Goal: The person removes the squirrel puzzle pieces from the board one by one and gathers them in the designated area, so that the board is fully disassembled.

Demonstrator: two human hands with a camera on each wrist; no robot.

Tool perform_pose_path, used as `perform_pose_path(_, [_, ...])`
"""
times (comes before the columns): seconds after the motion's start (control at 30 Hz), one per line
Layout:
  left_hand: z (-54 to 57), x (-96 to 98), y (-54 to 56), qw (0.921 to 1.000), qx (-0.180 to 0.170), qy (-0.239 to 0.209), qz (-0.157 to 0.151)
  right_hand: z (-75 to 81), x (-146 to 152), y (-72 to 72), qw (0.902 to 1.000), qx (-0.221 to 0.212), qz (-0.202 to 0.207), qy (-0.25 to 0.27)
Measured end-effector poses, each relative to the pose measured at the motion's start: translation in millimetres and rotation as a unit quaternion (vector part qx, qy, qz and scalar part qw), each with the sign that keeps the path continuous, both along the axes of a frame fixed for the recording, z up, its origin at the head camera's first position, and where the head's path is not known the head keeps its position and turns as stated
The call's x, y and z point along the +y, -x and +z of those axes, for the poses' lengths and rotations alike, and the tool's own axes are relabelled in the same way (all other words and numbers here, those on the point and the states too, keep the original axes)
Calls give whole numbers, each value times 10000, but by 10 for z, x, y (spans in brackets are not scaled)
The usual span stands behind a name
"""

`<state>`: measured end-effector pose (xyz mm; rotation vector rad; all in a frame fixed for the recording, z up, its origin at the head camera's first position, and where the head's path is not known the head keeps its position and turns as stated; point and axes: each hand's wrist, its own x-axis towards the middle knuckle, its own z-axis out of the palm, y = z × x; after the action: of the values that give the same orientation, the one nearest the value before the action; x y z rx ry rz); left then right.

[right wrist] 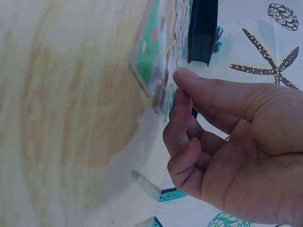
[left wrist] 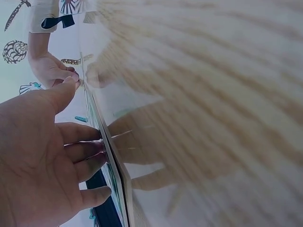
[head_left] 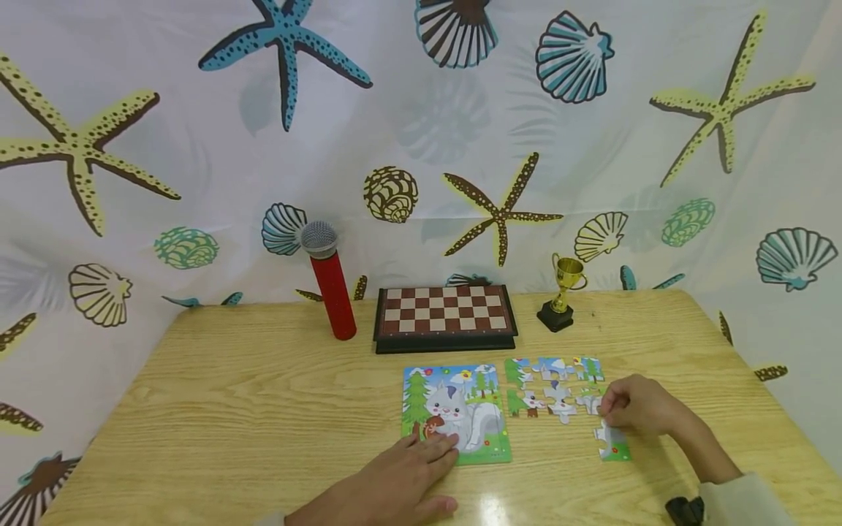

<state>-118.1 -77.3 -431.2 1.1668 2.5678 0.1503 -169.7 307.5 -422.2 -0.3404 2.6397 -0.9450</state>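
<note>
In the head view my left hand (head_left: 395, 478) lies over the lower edge of the squirrel picture board (head_left: 473, 409), fingers extended and fingertips touching it. The left wrist view shows these fingers (left wrist: 87, 153) along the board's edge. To the right, puzzle pieces with the same picture lie loosely grouped, among them a squirrel-face piece (head_left: 531, 402). My right hand (head_left: 636, 405) bends over their right side, pinching at a puzzle piece (head_left: 590, 402) with thumb and index finger; its right part is hidden. Just below sits a corner piece (head_left: 613, 444) with green grass.
Behind the puzzles stands a checkered board box (head_left: 447, 310). A red microphone (head_left: 332, 281) stands upright to its left, and a small gold trophy (head_left: 562, 292) to its right. A curtain with starfish and shells hangs behind the wooden table (head_left: 250, 394).
</note>
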Motion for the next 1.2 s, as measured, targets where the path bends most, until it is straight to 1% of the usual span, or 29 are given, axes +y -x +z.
perform_pose_path(0.1, [11,1,2,10000,-73,8,48,28,-46,23,9998,180,-105,-63])
perform_pose_path(0.2, [16,-9,3,9999,-93,-35,59,56,-123,47,9994,345,-74,-69])
perform_pose_path(0.4, [26,-53,10,9999,-27,-139,-3,105,-338,81,9989,409,199,144])
perform_pose_path(0.5, [29,-85,10,9998,-73,-179,20,128,-478,85,9985,441,290,120])
perform_pose_path(0.63, [37,-145,6,9996,-127,-237,124,140,-708,69,9979,488,404,109])
perform_pose_path(0.77, [40,-208,2,9994,-44,-249,218,112,-939,67,9960,657,603,59])
perform_pose_path(0.93, [45,-268,-1,9992,-132,-125,346,88,-1205,104,9926,837,878,-37])
perform_pose_path(1.07, [38,-302,-15,9988,-239,-95,418,78,-1395,128,9918,739,1035,109])
perform_pose_path(1.2, [14,-326,-35,9986,-220,-137,450,42,-1564,114,9906,545,1234,238])
